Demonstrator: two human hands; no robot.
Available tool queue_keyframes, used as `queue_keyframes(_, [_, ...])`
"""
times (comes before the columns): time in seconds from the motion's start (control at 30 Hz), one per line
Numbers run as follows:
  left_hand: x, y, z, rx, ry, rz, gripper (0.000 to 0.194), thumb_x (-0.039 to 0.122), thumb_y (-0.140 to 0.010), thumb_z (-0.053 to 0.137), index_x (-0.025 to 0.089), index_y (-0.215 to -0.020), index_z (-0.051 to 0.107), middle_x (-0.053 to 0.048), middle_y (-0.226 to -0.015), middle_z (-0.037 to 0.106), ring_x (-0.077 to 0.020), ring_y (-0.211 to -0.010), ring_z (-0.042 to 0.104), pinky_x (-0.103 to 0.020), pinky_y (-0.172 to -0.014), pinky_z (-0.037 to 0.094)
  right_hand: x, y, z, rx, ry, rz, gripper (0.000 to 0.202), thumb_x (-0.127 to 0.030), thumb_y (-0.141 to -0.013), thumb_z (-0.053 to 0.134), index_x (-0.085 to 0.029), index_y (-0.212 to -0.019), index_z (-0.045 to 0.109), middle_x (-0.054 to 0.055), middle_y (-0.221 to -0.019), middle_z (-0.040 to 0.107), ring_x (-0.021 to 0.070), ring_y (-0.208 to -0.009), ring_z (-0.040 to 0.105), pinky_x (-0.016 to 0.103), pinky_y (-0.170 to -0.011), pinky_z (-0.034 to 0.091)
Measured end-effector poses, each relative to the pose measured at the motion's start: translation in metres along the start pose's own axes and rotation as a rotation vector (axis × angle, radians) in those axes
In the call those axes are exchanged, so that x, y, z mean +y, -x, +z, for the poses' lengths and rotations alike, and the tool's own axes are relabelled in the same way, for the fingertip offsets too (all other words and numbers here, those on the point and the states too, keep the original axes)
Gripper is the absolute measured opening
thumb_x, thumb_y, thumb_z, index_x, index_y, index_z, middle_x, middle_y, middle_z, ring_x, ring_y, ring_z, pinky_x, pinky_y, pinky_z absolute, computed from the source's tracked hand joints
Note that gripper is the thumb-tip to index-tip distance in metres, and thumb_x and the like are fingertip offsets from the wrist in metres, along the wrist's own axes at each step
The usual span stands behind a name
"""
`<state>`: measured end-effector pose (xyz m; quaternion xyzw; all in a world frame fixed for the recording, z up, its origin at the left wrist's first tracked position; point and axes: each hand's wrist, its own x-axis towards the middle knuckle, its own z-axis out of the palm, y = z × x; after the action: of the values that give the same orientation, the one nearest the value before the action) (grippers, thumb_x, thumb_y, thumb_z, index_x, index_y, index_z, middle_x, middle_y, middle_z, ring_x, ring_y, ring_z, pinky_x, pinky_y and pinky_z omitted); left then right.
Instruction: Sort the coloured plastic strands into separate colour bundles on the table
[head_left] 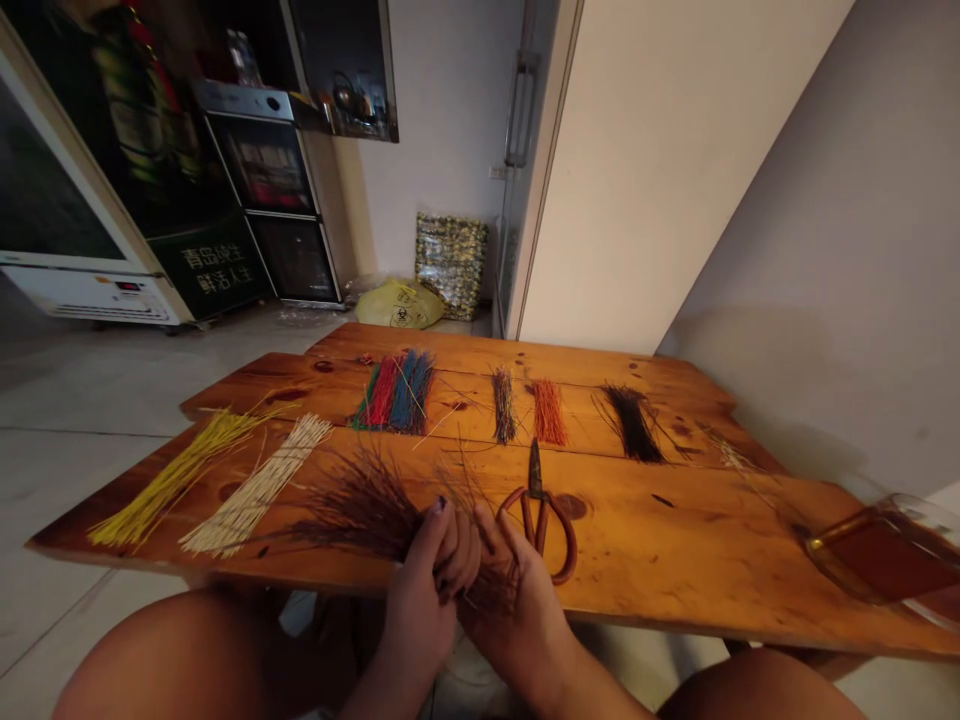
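Note:
My left hand (433,570) is wrapped round a bundle of thin dark brown strands (360,505), which fans out to the left above the table's front edge. Against it, my right hand (517,590) closes round the bundle's other end, where short strand ends show by the palm. Scissors with reddish-brown handles (571,545) lie just beyond my right hand, blades pointing away. To the left lie a cream bundle (259,488) and a yellow bundle (176,478). Farther back are red strands (384,392), blue strands (412,392), a mixed bundle (504,405), orange strands (550,412) and black strands (635,423).
The wooden table (622,560) spans the view. A glass container of reddish-brown liquid (889,550) stands at its right end. Beyond the table are a yellow bag (401,303) on the floor, a cabinet (277,190) and a sliding door (521,170).

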<state>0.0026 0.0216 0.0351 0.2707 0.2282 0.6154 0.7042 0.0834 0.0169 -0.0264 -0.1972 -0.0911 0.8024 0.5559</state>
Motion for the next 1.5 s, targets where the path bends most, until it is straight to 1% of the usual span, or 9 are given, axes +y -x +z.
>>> queue_keyframes(0.37, [-0.032, -0.006, -0.010, -0.049, 0.102, -0.086, 0.049, 0.034, -0.070, 0.067, 0.018, -0.047, 0.027, 0.009, -0.038, 0.023, -0.0036, -0.036, 0.014, -0.020, -0.037, 0.015, -0.002, 0.001, 0.011, 0.046, -0.102, 0.128, 0.038, -0.048, -0.083, 0.044, -0.019, -0.086, 0.067, 0.004, -0.081, 0.069, 0.0191, -0.085, 0.062, 0.035, -0.083, 0.045])
queue_keyframes(0.6, [-0.027, -0.010, -0.012, -0.067, 0.031, -0.210, 0.049, 0.038, -0.075, 0.061, 0.019, -0.049, 0.023, 0.010, -0.037, 0.018, -0.0023, -0.034, 0.012, -0.018, -0.036, 0.014, -0.007, -0.001, 0.009, 0.037, -0.119, 0.172, 0.036, -0.046, -0.083, 0.049, -0.016, -0.073, 0.067, 0.001, -0.063, 0.066, 0.0109, -0.051, 0.055, 0.023, -0.054, 0.044])
queue_keyframes(0.77, [-0.019, -0.005, -0.011, -0.166, 0.012, -0.479, 0.049, 0.039, -0.069, 0.062, 0.020, -0.050, 0.022, 0.012, -0.036, 0.016, -0.0016, -0.033, 0.007, -0.017, -0.034, 0.005, -0.030, 0.004, 0.005, -0.054, 0.094, 0.190, 0.039, -0.051, -0.077, 0.057, -0.014, -0.078, 0.066, 0.000, -0.053, 0.060, 0.0084, -0.040, 0.047, 0.018, -0.039, 0.031])
queue_keyframes(0.9, [-0.025, 0.000, -0.014, -0.346, -0.029, -0.828, 0.045, 0.038, -0.070, 0.060, 0.020, -0.049, 0.024, 0.012, -0.035, 0.015, -0.0017, -0.032, 0.006, -0.019, -0.035, 0.003, -0.049, 0.015, 0.012, -0.189, 0.430, 0.141, 0.027, -0.038, -0.078, 0.062, -0.012, -0.084, 0.066, 0.001, -0.058, 0.059, 0.0101, -0.050, 0.051, 0.022, -0.053, 0.041])
queue_keyframes(0.97, [-0.029, 0.003, -0.014, -0.392, -0.018, -0.906, 0.044, 0.039, -0.072, 0.059, 0.020, -0.051, 0.025, 0.012, -0.036, 0.017, -0.0019, -0.032, 0.007, -0.020, -0.036, 0.004, -0.055, 0.018, 0.016, -0.209, 0.513, 0.087, 0.022, -0.033, -0.081, 0.059, -0.012, -0.087, 0.064, 0.002, -0.066, 0.060, 0.0110, -0.057, 0.054, 0.025, -0.062, 0.043])
queue_keyframes(1.1, [-0.045, 0.007, -0.007, -0.315, -0.020, -0.773, 0.046, 0.049, -0.069, 0.063, 0.020, -0.055, 0.031, 0.013, -0.040, 0.019, -0.0016, -0.034, 0.007, -0.020, -0.036, 0.005, -0.060, 0.016, 0.017, -0.180, 0.462, 0.031, 0.025, -0.036, -0.086, 0.053, -0.014, -0.076, 0.059, -0.004, -0.057, 0.047, 0.0081, -0.053, 0.047, 0.026, -0.066, 0.044])
queue_keyframes(1.23, [-0.065, 0.012, -0.004, -0.173, -0.224, -0.618, 0.050, 0.063, -0.068, 0.058, 0.020, -0.058, 0.032, 0.012, -0.044, 0.021, -0.0020, -0.034, 0.010, -0.021, -0.036, 0.008, -0.067, 0.011, 0.015, -0.179, 0.381, -0.033, 0.028, -0.039, -0.086, 0.052, -0.015, -0.072, 0.053, -0.010, -0.051, 0.029, 0.0044, -0.043, 0.028, 0.022, -0.059, 0.044])
queue_keyframes(1.37, [-0.077, 0.017, -0.005, -0.123, -0.328, -0.540, 0.054, 0.069, -0.060, 0.060, 0.021, -0.062, 0.037, 0.011, -0.045, 0.025, -0.0030, -0.034, 0.018, -0.022, -0.036, 0.014, -0.080, 0.008, 0.017, -0.159, 0.218, -0.087, 0.025, -0.037, -0.083, 0.058, -0.015, -0.074, 0.051, -0.009, -0.055, 0.029, 0.0031, -0.043, 0.023, 0.013, -0.042, 0.032])
queue_keyframes(1.5, [-0.083, 0.027, -0.001, -0.075, -0.361, -0.447, 0.048, 0.065, -0.067, 0.056, 0.020, -0.077, 0.044, 0.010, -0.051, 0.029, -0.0040, -0.038, 0.020, -0.022, -0.039, 0.016, -0.090, 0.005, 0.016, -0.078, 0.125, -0.178, 0.032, -0.030, -0.081, 0.062, -0.017, -0.060, 0.041, -0.011, -0.050, 0.026, 0.0018, -0.039, 0.017, 0.010, -0.033, 0.021])
